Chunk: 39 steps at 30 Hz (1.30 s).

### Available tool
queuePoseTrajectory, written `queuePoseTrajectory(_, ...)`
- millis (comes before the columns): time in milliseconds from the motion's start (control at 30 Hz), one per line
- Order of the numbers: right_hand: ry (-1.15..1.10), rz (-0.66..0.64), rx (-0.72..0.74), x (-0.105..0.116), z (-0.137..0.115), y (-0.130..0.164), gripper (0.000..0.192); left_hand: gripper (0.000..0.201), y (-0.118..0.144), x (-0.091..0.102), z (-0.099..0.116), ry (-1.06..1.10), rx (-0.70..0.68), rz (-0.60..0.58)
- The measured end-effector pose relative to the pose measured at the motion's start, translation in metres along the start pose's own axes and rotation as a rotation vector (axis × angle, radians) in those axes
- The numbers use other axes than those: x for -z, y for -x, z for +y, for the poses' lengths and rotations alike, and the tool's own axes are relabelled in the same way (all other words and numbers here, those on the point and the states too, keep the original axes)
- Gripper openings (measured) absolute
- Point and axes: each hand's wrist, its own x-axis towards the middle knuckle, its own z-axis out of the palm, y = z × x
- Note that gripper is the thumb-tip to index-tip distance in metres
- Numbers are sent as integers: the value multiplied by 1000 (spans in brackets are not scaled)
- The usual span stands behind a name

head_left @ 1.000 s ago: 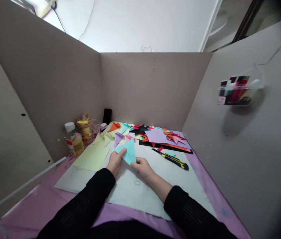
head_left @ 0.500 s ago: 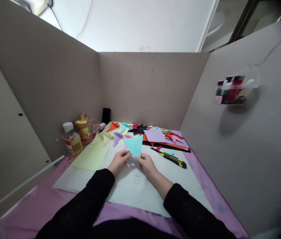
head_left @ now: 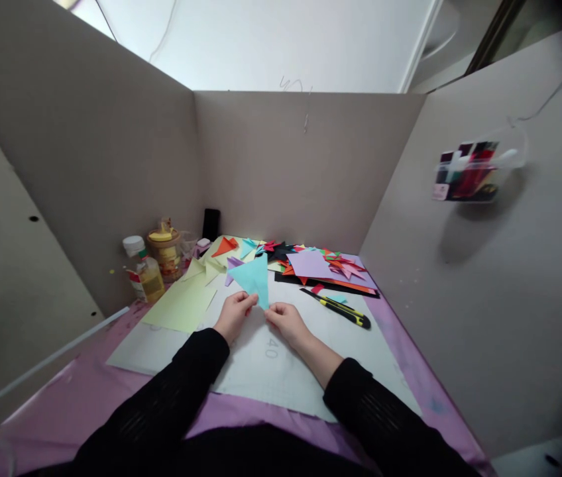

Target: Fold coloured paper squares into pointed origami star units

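Fingers (head_left: 249, 301) pinch edges of blue paper (head_left: 255, 275) — cutter (head_left: 345, 313) apart.

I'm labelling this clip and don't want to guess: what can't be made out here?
All in the head view:
Light-blue paper: far side hidden by its near face.
Purple folded paper: partly hidden behind the light-blue paper.
Left hand: palm hidden by its back.
Clear holder on the right wall: contents blurred.

"Room around the left hand (head_left: 235, 317) and right hand (head_left: 288, 322)?"
"Opens toward 6 o'clock, over the white sheet (head_left: 251, 377)."
"At 12?"
"Meets raised turquoise paper (head_left: 255, 277), then the upright rear panel (head_left: 311, 172)."
"At 3?"
"Meets the low cutter (head_left: 343, 311), then the right panel (head_left: 420, 265)."
"At 9?"
"Runs over the flat green sheet (head_left: 179, 308); hits the bottle (head_left: 152, 279) at 10."
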Motion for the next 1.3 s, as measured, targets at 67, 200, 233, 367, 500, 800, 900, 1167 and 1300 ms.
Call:
queuePoseTrajectory(67,15,9,-2,1,1,0,20,34,-4,4,2,26,-7,58)
queuePoseTrajectory(200,-32,29,14,3,-1,0,20,34,-7,8,2,38,-10,72)
queuePoseTrajectory(233,-49,32,27,3,-2,0,20,34,-6,8,1,33,-7,60)
queuePoseTrajectory(367,-47,8,67,1,-1,0,22,34,-2,2,-3,-10,18,-15)
queuePoseTrajectory(500,-19,22,61,0,3,-2,24,33,-3,2,-2,13,20,-6)
queuePoseTrajectory(800,-16,1,51,1,-1,0,23,25,-25,31,4,349,-26,282)
queuePoseTrajectory(900,-1,8,64,2,1,0,23,22,-31,40,6,499,-54,408)
queuePoseTrajectory(1167,3,48,78,2,-2,0,23,35,-8,6,8,400,37,-118)
queuePoseTrajectory(1300,95,-1,109,1,-4,2,20,33,2,-8,1,181,33,-85)
